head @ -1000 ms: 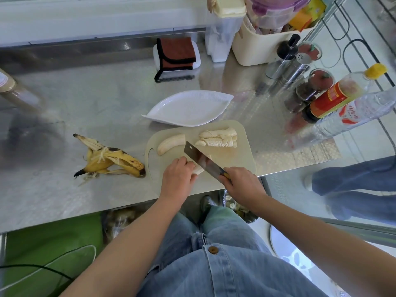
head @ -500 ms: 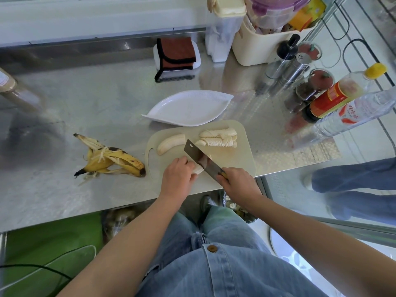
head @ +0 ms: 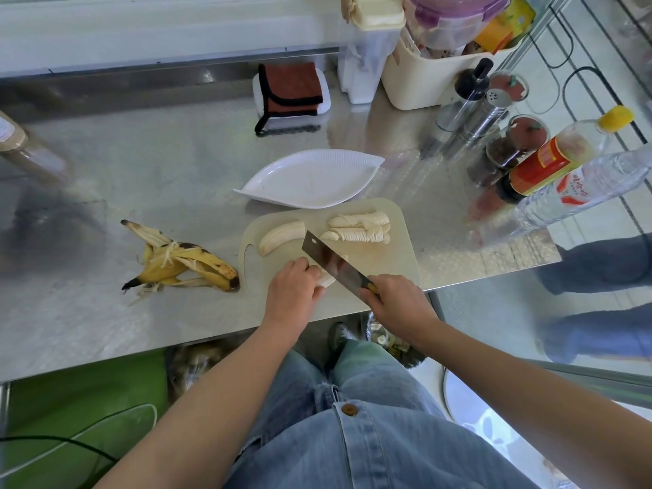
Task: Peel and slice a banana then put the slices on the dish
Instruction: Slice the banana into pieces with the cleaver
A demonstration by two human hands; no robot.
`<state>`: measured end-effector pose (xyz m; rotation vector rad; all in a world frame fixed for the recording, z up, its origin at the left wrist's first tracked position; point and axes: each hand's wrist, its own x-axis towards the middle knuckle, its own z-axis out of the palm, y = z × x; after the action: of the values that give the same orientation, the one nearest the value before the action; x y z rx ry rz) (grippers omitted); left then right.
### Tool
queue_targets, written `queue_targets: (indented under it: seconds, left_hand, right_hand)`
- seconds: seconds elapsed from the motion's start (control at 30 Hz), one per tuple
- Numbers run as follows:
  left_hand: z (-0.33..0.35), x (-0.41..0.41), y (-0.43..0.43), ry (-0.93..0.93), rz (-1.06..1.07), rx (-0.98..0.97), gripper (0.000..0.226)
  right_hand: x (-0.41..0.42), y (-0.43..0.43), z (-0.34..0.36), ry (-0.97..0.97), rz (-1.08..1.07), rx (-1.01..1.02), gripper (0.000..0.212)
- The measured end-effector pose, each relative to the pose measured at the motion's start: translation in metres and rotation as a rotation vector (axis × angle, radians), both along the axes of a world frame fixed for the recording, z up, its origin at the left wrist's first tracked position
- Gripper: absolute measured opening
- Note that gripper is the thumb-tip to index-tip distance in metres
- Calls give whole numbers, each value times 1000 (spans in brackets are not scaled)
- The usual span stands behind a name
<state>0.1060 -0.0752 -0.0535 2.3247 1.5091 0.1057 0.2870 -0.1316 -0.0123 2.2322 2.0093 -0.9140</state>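
A pale cutting board lies at the counter's near edge. On it are an uncut peeled banana half at the left and two rows of thin slices at the back right. My left hand holds down another banana piece, mostly hidden under my fingers. My right hand grips the handle of a cleaver, whose blade stands against that piece. The white leaf-shaped dish sits empty just behind the board.
The banana peel lies left of the board. Bottles, shakers and spice jars crowd the right side, a cream bin and a folded cloth the back. Someone's jeans-clad legs stand beyond the counter's right edge.
The cleaver and my right hand have shifted slightly left along the held banana piece. My left hand has stayed in place.
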Motion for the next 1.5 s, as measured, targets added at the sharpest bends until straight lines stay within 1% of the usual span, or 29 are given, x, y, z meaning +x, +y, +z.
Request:
queue_targets:
  seconds: [0.3, 0.47, 0.63, 1.1, 1.23, 1.33, 1.43, 1.5]
  left_hand:
    - [1, 0, 0, -8, 2, -15, 25]
    - [0, 0, 0, -14, 7, -11, 24]
    - [-2, -1, -1, -10, 11, 13, 22]
    - [-1, 1, -2, -29, 16, 0, 22]
    - [-2, 1, -1, -25, 17, -5, 22]
    - [-1, 0, -1, -31, 18, -8, 23]
    - [-2, -1, -1, -30, 13, -2, 25]
    - [-3, -2, -1, -28, 13, 1, 27]
  right_hand:
    - [-3, -1, -4, -42, 33, -36, 25]
    - [-3, -4, -9, -10, -10, -24, 29]
    - [0, -7, -5, 28, -37, 30, 31]
    - [0, -2, -5, -31, 32, -24, 27]
    - [-5, -3, -13, -39, 8, -13, 28]
    - [-6, -3, -14, -17, -22, 15, 31]
    - [-5, -4, -9, 50, -65, 69, 30]
    - [-4, -2, -6, 53, -46, 72, 31]
